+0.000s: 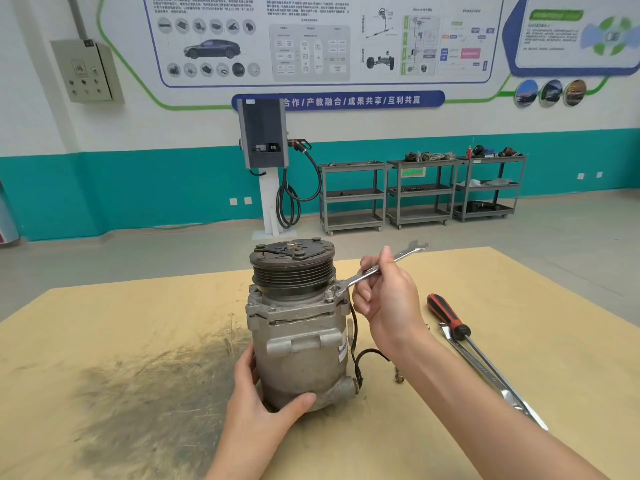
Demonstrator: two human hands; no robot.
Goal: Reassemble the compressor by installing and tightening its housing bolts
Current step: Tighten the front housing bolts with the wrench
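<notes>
A grey metal compressor (pixel 298 348) stands upright on the wooden table (pixel 519 289), its dark grooved pulley (pixel 292 268) on top. My left hand (pixel 256 407) grips the lower body of the compressor, thumb across its front. My right hand (pixel 388 292) holds a silver combination wrench (pixel 374 268) by the middle of its shaft. The wrench's ring end sits on a housing bolt (pixel 329 295) at the right side of the flange just under the pulley. Its open end points up and to the right.
A red-and-black screwdriver (pixel 450 318) and a long silver wrench (pixel 491 375) lie on the table to the right of my right arm. A black wire (pixel 360 358) trails from the compressor. A dark smudge (pixel 156 375) marks the table at left. Tool carts stand by the far wall.
</notes>
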